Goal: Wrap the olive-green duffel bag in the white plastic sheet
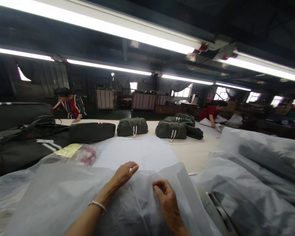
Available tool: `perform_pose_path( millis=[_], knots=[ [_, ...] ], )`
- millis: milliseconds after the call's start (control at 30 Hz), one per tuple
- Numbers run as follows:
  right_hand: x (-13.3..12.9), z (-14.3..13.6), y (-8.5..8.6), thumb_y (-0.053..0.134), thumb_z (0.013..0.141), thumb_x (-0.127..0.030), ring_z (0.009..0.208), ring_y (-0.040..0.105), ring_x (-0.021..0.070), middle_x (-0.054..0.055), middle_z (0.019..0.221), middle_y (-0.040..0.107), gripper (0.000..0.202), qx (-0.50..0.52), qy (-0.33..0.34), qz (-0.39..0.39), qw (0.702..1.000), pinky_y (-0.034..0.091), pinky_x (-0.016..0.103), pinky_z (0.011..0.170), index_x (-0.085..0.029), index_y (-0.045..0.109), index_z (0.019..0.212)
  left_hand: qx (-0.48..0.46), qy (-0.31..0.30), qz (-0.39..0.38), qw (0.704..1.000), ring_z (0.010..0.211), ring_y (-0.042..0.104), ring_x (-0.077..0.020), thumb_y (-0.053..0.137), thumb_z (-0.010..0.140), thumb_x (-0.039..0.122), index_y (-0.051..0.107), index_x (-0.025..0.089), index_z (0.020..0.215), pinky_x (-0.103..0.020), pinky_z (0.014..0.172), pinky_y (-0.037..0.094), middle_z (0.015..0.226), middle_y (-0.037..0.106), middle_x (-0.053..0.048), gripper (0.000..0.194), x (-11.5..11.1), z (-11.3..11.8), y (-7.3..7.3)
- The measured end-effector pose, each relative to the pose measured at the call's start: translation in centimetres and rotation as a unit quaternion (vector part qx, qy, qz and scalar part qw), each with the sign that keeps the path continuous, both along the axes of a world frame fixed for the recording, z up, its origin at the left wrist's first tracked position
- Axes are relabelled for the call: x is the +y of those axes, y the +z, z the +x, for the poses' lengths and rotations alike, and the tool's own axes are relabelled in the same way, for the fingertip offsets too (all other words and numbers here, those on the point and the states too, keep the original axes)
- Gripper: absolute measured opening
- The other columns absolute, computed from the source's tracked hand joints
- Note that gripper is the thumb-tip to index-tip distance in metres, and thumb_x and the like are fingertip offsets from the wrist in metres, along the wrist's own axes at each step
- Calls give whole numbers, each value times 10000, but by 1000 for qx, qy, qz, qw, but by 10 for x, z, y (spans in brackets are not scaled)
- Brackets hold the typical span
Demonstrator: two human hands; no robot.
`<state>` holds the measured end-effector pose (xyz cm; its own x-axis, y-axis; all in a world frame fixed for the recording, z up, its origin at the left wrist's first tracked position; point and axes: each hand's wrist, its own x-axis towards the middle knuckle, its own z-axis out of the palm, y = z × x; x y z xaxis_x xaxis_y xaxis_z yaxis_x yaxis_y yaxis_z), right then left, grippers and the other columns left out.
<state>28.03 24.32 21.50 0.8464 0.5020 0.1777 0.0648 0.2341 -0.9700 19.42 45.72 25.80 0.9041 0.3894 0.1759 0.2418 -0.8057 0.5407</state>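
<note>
A large translucent plastic bag [64, 193] lies in front of me on the long worktable [196, 154]. My left hand [124, 173] rests flat on its upper edge, fingers stretched out, a bracelet on the wrist. My right hand [167, 196] pinches the plastic near the bag's top right part, fingers curled shut on the film. A white sheet of thin paper [137, 152] lies just beyond both hands.
Dark green bags [132, 127] [170, 130] stand across the table; black bags [19, 144] pile at left. More bagged goods [255, 177] heap at right. A small packet with a yellow label [76, 153] lies left. Two other people [70, 106] [212, 114] work at the far side.
</note>
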Motion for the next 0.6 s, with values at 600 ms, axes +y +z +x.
perform_pose_path(
  millis=[600],
  knots=[
    [-31,14,11,718,741,-394,934,646,228,48,941,718,251,-34,-53,-52,997,507,323,880,-212,705,913,51,-38,-52,997,696,604,-202,445,868,409,638,185,733,-280,601,369,690,655,-17,325,-25,74,-19]
  ],
)
